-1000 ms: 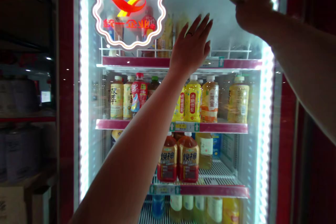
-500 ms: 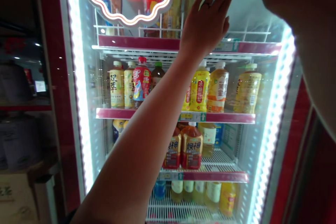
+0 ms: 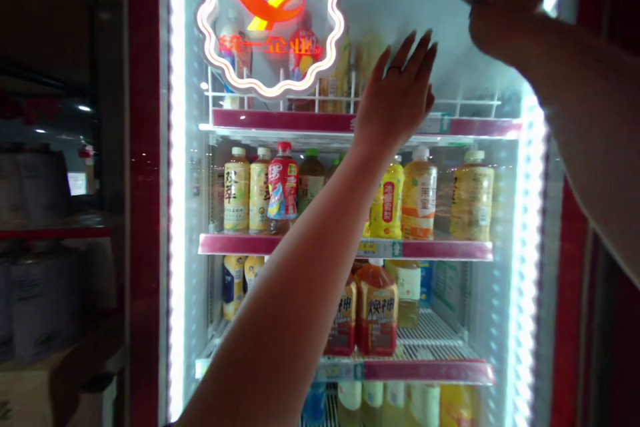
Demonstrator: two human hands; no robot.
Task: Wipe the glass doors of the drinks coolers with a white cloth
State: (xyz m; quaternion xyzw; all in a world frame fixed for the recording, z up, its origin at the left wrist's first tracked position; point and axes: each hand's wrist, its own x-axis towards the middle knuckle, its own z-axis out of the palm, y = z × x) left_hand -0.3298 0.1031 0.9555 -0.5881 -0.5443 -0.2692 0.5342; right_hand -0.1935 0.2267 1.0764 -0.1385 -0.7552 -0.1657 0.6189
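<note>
My left hand (image 3: 397, 93) is raised in front of the lit drinks cooler, its fingers spread and nothing in it; a dark ring circles one finger. It lies against or just before the glass (image 3: 450, 33) at the top shelf's height; contact cannot be made out. At the upper right, my right hand (image 3: 500, 3) is bent with its fingers curled, dark and blurred; whatever it may hold is hidden. Behind the glass, a red-capped bottle (image 3: 283, 183), a yellow bottle (image 3: 390, 197) and a pale yellow bottle (image 3: 473, 197) stand upright on the second shelf.
A glowing scalloped sign (image 3: 270, 83) hangs at the cooler's upper left. Red-brown bottles (image 3: 377, 310) stand on a lower shelf (image 3: 430, 371). Left of the cooler's red frame (image 3: 145, 213) are dark shelves with wrapped containers (image 3: 45, 300).
The view has tilted up, showing the whole sign and the cooler's top edge. My left hand appears lower in the picture, still spread. More of my right hand shows now.
</note>
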